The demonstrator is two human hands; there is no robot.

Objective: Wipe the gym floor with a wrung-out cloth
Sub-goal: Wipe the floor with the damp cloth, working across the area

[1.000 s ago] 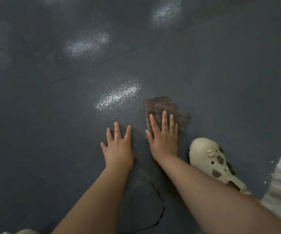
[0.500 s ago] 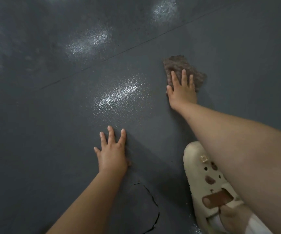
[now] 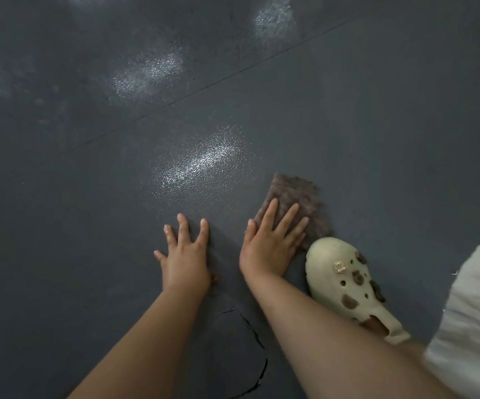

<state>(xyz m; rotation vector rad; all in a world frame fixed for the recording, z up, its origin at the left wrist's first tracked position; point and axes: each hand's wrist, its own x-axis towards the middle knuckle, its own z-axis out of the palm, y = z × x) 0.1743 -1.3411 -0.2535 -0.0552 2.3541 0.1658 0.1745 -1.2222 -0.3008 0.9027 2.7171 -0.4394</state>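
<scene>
1. Flat-palmed grip, really: right hand (image 3: pixel 272 243) presses the cloth (image 3: pixel 299 203) with fingers straight and spread, nothing pinched. Left hand (image 3: pixel 185 254) is spread on the bare floor (image 3: pixel 391 125) as a prop.
2. Half a second back the cloth was pushed far out; now it's pulled in beside the shoe (image 3: pixel 345 280). Looks like one stroke finished, with plenty of floor left.
3. Cloth pokes out past the fingertips, away from the person.

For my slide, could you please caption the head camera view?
Right hand presses a brown cloth flat on the dark gym floor beside a cream clog; left hand braces.
</scene>
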